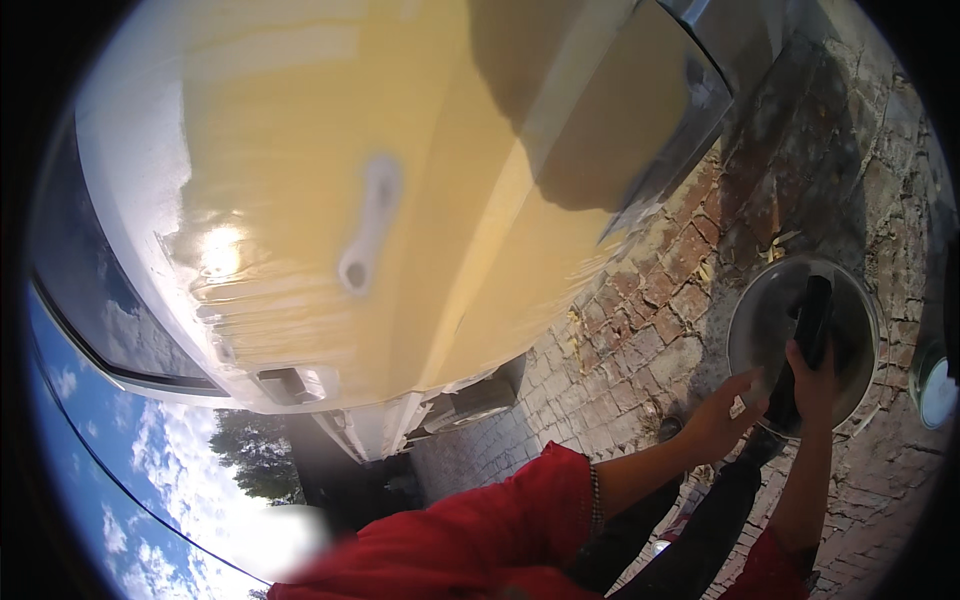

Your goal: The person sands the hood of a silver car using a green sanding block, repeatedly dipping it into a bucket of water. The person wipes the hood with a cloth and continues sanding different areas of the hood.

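Observation:
My right hand grips a long black block, which looks like a sanding block, tilted over a round grey basin. The thumb lies along the block's side. My left hand is beside the block's lower end, its thumb and fingers bent with a gap between them. Whether its fingertips touch the block is hard to tell. To the left rises a large vehicle panel with a yellowish coating and a whitish elongated patch. The basin's inside is dark and partly hidden by my hands and the block.
Brick paving lies under the vehicle and basin. A round container with a pale top stands at the far right. My dark-trousered leg is below the basin. A vehicle window borders the coated panel at left.

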Available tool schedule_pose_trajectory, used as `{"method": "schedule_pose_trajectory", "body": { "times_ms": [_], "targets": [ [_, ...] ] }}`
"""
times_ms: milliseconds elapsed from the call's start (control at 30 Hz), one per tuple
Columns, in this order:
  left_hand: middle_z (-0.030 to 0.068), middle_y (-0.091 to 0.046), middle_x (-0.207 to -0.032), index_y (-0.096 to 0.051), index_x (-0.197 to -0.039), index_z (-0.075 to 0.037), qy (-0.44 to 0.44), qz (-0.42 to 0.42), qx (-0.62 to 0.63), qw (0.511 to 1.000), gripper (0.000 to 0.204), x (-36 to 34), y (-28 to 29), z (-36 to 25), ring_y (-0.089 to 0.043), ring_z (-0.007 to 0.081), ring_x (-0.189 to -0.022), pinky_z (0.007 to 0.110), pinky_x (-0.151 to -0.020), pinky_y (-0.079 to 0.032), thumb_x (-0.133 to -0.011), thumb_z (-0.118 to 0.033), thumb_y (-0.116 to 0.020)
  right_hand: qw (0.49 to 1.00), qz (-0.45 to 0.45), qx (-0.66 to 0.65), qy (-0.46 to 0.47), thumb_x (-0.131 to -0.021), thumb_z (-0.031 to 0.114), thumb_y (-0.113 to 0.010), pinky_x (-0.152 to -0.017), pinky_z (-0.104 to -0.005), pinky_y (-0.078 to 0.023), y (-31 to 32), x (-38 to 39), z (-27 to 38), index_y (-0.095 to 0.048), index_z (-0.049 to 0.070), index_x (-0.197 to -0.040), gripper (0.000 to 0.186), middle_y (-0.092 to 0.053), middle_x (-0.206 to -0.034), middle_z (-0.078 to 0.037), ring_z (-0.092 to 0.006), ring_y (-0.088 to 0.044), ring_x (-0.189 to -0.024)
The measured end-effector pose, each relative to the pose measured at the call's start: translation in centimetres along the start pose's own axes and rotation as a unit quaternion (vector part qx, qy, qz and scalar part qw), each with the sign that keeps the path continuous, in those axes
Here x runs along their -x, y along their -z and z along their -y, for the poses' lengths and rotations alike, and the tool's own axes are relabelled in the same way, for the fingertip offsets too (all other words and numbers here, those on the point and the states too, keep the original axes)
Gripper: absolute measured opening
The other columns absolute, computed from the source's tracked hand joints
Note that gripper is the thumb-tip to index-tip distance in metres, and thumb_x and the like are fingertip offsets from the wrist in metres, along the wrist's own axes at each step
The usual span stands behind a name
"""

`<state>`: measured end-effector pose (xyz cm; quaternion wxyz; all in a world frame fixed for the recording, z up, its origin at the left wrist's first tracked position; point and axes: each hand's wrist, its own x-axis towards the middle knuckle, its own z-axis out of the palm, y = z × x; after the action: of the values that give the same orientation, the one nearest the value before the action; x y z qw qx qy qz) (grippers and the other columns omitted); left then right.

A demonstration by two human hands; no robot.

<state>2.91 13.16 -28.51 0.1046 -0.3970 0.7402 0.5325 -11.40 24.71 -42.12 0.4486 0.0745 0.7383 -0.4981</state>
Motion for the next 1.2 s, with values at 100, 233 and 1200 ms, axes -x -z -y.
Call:
{"method": "schedule_pose_trajectory", "body": {
  "times_ms": [100,233,1200],
  "targets": [
    [0.0236,-0.053,-0.152,-0.049,-0.153,-0.002,0.007,0.026,0.076,0.997,0.061,-3.5,-3.6,-0.9,-0.058,0.0314,-0.136,0.040,-0.113,-0.045,-0.109,-0.043,-0.058,0.990,-0.057,0.054,0.115,-0.090,0.018,-0.079,-0.118,-0.0462,-0.039,-0.5,5.9,3.6,-0.030,0.002,-0.164,0.090,-0.043,-0.160,-0.024,-0.0383,-0.045,-0.147],
    [0.0215,-0.058,-0.146,-0.049,-0.151,0.002,0.204,0.082,0.243,0.945,0.068,-4.8,-4.0,-2.3,-0.058,0.0253,-0.134,0.038,-0.113,-0.044,-0.110,-0.053,-0.050,0.988,-0.016,0.121,0.095,-0.088,0.008,-0.076,-0.118,-0.0466,-0.039,0.3,10.9,7.0,-0.021,0.003,-0.167,0.096,-0.039,-0.162,-0.024,-0.0405,-0.045,-0.146],
    [0.0322,-0.035,-0.163,-0.017,-0.168,-0.002,-0.048,0.100,-0.052,0.992,0.076,-3.8,-3.9,-3.9,-0.044,0.0430,-0.148,0.044,-0.121,-0.037,-0.110,-0.035,-0.053,0.811,0.018,-0.577,-0.089,-0.112,0.061,-0.035,-0.123,-0.0389,-0.033,-3.0,11.3,1.1,-0.035,0.008,-0.163,0.074,-0.042,-0.163,-0.007,-0.0241,-0.042,-0.148]
  ]
}}
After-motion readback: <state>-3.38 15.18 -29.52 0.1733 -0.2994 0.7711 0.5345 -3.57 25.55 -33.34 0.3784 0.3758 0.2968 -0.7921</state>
